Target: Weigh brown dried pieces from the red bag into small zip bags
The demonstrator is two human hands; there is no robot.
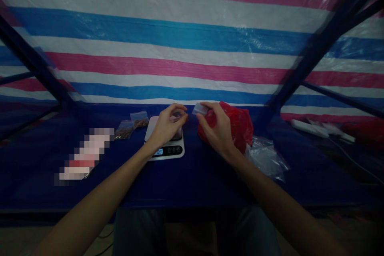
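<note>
Head view: right grip (216, 130) pinches a pale packet (199, 109); left grip (166, 126), over the digital scale (168, 150), unclear.

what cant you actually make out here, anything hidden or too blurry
From the head view:
Long object left of the scale: pixelated, so its kind can't be told.
Left hand: covers part of the scale top, and its fingers hide anything they may hold.
Small packet in the right hand: contents too small to see.
Zip bags: brown contents too small to name.
Red bag: inside hidden by its plastic.
</note>
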